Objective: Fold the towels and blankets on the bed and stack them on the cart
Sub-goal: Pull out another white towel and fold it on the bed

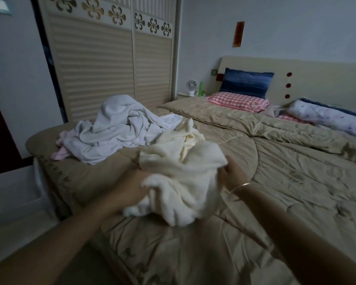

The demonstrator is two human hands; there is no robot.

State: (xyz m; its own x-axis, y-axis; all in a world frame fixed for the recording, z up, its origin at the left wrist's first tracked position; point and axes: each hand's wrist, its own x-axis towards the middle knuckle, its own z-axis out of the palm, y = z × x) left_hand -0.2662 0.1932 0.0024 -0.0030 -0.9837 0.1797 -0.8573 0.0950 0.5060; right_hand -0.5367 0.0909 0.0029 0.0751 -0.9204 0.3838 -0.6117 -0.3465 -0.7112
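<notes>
The cream towel (181, 171) is bunched up and lifted just above the near end of the bed (286, 177), held between both hands. The right grip (232, 171) is closed on the towel's right edge, a thin bracelet (242, 185) on that wrist. The left grip (132, 186) is blurred and half buried in the folds, though it seems to be clutching the lower left bunch. Behind the towel a rumpled white blanket (119, 128) lies heaped at the bed's far left corner, a pink cloth (59, 153) poking out beneath it. Two pillows, a blue pillow (246, 85) and a checked pillow (238, 101), sit at the headboard.
</notes>
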